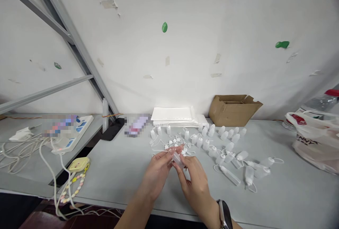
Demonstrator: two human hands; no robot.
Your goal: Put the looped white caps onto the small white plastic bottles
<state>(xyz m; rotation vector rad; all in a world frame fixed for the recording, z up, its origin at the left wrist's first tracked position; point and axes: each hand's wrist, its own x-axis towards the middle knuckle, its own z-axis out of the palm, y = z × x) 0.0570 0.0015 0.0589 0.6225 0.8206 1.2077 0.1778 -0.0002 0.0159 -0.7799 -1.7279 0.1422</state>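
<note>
Left hand (159,167) and right hand (194,179) fingers both pinch one small clear bottle (178,160) above tabletop (119,172) front edge; empty bottles (225,151) scattered right; cardboard box (233,110) open at back edge, contents unseen.

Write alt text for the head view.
Two bare hands, left hand and right hand, together hold a small clear bottle over a grey table. More small bottles lie scattered behind, near a cardboard box.

Translucent matt plastic seen on the small bottle (178,159), plain brown cardboard on the far box (233,109), table (119,172) smooth grey
</note>
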